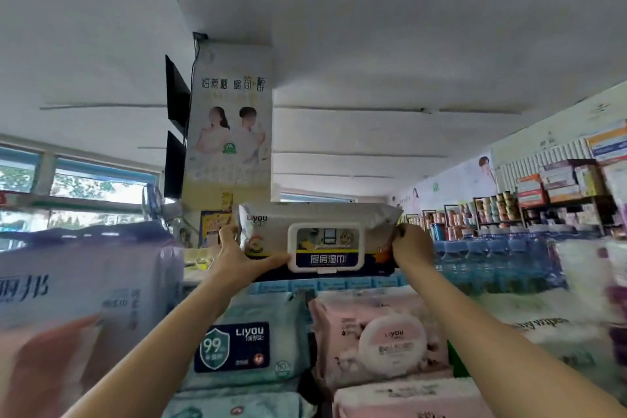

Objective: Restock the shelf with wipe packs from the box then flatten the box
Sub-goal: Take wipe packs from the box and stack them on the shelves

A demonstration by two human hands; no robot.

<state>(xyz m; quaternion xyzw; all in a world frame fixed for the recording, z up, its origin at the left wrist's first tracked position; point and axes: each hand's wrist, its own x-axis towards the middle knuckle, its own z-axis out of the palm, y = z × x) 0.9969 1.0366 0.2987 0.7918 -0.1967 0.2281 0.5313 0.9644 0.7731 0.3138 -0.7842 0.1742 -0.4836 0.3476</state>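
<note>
Raised at arm's length above the shelf's top row: white kitchen wipe pack point(319, 241), lid facing the camera. Gripped at its left end by left hand point(234, 256), thumb along the bottom edge, fingers curled behind; right hand point(412, 244) curled round the right end. Directly below, blue packs point(329, 283), then teal wipe pack point(244, 343) beside pink wipe pack point(383, 343). Lavender tissue bundle point(84, 278) crowding the left; bottled water point(492, 258) behind right.

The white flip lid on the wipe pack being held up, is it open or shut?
Shut: the flip lid lies flat against the wipe pack, its tab down at the bottom edge.
</note>
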